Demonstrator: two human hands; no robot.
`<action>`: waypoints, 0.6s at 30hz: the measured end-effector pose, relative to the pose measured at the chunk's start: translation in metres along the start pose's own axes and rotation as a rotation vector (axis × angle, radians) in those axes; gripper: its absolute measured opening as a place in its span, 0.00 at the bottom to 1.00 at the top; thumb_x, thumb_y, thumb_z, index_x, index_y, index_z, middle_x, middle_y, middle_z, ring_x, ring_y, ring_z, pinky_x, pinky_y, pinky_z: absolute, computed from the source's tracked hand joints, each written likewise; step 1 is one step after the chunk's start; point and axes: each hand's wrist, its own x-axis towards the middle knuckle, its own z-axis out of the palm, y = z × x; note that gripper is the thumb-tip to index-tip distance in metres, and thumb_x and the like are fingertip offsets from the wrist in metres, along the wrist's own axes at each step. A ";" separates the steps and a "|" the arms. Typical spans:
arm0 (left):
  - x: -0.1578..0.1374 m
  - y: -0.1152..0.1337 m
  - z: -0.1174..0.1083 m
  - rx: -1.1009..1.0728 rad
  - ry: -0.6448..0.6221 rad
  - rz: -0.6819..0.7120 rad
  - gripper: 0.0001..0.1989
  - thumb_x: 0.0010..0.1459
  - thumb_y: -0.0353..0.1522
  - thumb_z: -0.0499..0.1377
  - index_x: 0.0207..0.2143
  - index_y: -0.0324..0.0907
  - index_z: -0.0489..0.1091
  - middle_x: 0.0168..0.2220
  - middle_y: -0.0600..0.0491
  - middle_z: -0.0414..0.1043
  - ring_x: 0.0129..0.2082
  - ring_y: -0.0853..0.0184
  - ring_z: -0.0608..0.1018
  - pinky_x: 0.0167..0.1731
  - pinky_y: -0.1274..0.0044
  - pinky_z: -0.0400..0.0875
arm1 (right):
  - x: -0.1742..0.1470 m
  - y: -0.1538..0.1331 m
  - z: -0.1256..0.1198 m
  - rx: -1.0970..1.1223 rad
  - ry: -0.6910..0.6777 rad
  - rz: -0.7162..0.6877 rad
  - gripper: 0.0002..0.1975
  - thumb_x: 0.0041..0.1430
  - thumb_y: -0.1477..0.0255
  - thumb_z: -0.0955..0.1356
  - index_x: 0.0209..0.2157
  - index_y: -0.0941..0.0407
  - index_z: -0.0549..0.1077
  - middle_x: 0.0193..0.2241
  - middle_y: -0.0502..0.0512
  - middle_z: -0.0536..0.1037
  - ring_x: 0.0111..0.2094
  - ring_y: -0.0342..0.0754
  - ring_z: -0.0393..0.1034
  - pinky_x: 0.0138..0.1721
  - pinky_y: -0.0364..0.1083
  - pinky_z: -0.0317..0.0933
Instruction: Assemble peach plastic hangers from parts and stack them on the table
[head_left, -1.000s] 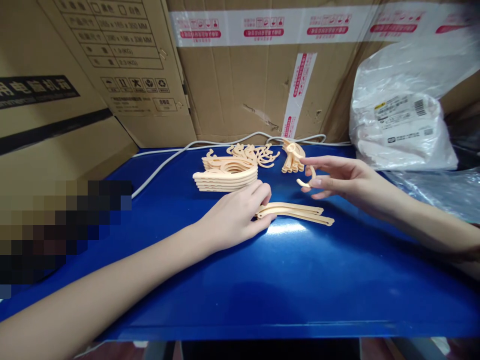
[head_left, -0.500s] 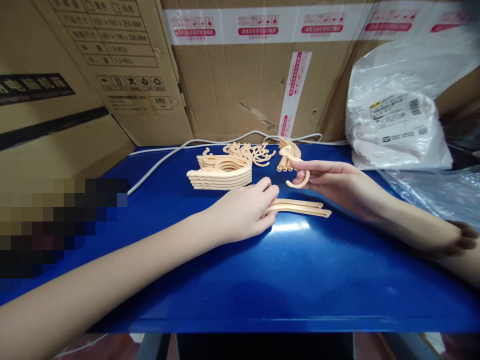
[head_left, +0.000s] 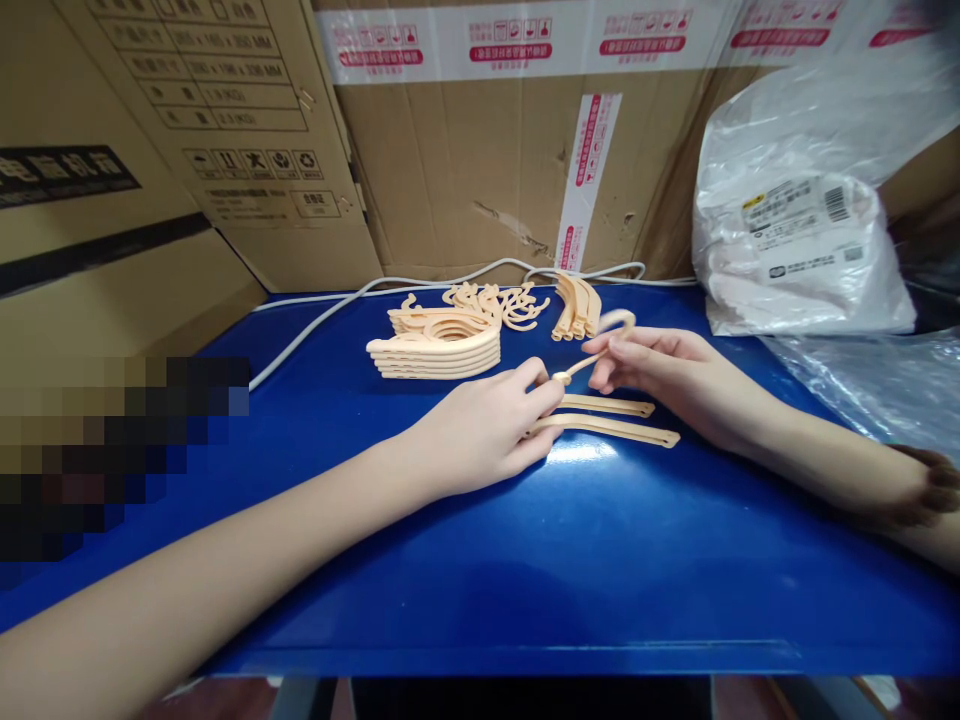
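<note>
I'm seeing bright, even overhead light glaring white off the glossy blue table [head_left: 420, 600] just below the hands. Soft shadows are lying under both forearms. Edges are bowing and smearing; a pixelated block [head_left: 112, 450] is masking the left.

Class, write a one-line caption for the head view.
Left hand pins two hanger arms while right hand holds a hook.
</note>
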 end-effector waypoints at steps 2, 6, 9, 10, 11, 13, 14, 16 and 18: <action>0.000 0.001 0.000 -0.004 0.008 0.000 0.08 0.67 0.34 0.49 0.38 0.40 0.65 0.41 0.52 0.65 0.30 0.70 0.68 0.29 0.77 0.63 | 0.001 0.000 0.000 -0.031 0.015 0.030 0.14 0.61 0.60 0.69 0.40 0.55 0.80 0.26 0.50 0.77 0.30 0.42 0.70 0.38 0.43 0.63; -0.001 0.004 0.002 0.023 0.032 -0.037 0.08 0.66 0.34 0.50 0.37 0.39 0.65 0.40 0.51 0.67 0.35 0.67 0.70 0.31 0.76 0.64 | 0.002 0.001 0.000 -0.001 0.058 0.070 0.15 0.58 0.59 0.70 0.37 0.56 0.80 0.24 0.50 0.74 0.27 0.41 0.66 0.34 0.43 0.62; -0.001 0.005 0.003 0.025 0.038 -0.072 0.10 0.65 0.36 0.51 0.35 0.39 0.65 0.41 0.50 0.68 0.40 0.64 0.71 0.35 0.74 0.66 | 0.004 0.001 0.000 0.068 0.062 0.094 0.14 0.58 0.59 0.70 0.33 0.56 0.78 0.25 0.50 0.75 0.27 0.41 0.67 0.33 0.43 0.63; -0.001 0.006 0.004 0.015 0.041 -0.079 0.10 0.65 0.36 0.51 0.34 0.39 0.65 0.42 0.49 0.69 0.41 0.63 0.71 0.36 0.74 0.66 | 0.004 0.001 0.000 0.085 0.060 0.102 0.13 0.58 0.60 0.70 0.33 0.56 0.78 0.26 0.50 0.75 0.27 0.41 0.67 0.33 0.42 0.64; -0.001 0.006 0.004 0.000 0.046 -0.082 0.09 0.65 0.36 0.52 0.34 0.40 0.65 0.42 0.49 0.69 0.42 0.63 0.71 0.38 0.73 0.66 | 0.005 0.001 0.000 0.099 0.059 0.109 0.12 0.58 0.61 0.70 0.33 0.56 0.78 0.26 0.50 0.75 0.27 0.40 0.68 0.34 0.42 0.64; -0.001 0.005 0.006 -0.040 0.070 -0.092 0.08 0.64 0.35 0.54 0.34 0.40 0.64 0.43 0.49 0.70 0.43 0.62 0.70 0.40 0.72 0.66 | 0.005 0.001 0.000 0.115 0.058 0.117 0.11 0.59 0.62 0.70 0.34 0.56 0.77 0.27 0.50 0.76 0.28 0.40 0.68 0.34 0.41 0.64; -0.001 0.005 0.006 -0.064 0.090 -0.100 0.07 0.63 0.34 0.55 0.33 0.40 0.64 0.43 0.49 0.70 0.43 0.62 0.70 0.41 0.71 0.66 | 0.006 0.001 -0.001 0.121 0.059 0.119 0.10 0.59 0.63 0.70 0.34 0.57 0.77 0.28 0.50 0.76 0.28 0.39 0.68 0.33 0.41 0.64; -0.001 0.004 0.007 -0.119 0.149 -0.126 0.05 0.62 0.32 0.56 0.34 0.39 0.64 0.42 0.49 0.70 0.42 0.62 0.70 0.42 0.71 0.65 | 0.006 0.001 -0.001 0.134 0.061 0.123 0.10 0.60 0.64 0.70 0.34 0.57 0.76 0.28 0.50 0.75 0.28 0.39 0.67 0.33 0.40 0.64; 0.000 0.004 0.006 -0.229 0.215 -0.168 0.06 0.61 0.33 0.58 0.34 0.39 0.66 0.38 0.51 0.70 0.39 0.64 0.71 0.40 0.72 0.65 | 0.007 0.002 -0.003 0.158 0.062 0.131 0.09 0.60 0.65 0.69 0.34 0.56 0.76 0.28 0.50 0.75 0.27 0.39 0.67 0.33 0.40 0.64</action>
